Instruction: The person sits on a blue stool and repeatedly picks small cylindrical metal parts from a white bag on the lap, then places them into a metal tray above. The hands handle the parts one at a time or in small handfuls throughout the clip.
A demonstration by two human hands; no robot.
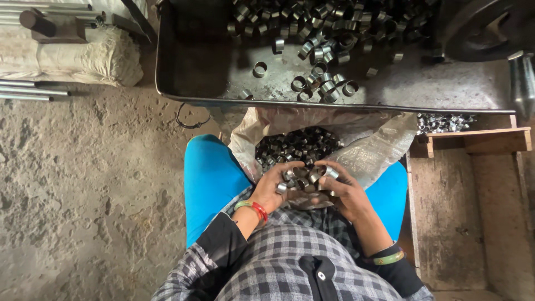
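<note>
While you cup the metal rings (305,177) at lower centre, left hand (273,189) and right hand (343,192) fingers curled around them, keep both palms level over the sack (379,150) so none spill beside the tray (189,67).

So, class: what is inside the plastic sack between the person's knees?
The plastic sack holds dark metal rings. Both hands, left hand and right hand, cover its near part, hiding what lies deeper.

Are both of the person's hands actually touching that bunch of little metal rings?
Touching. The head view shows the left hand and right hand cupped around the metal rings, fingers pressed against them.
</note>
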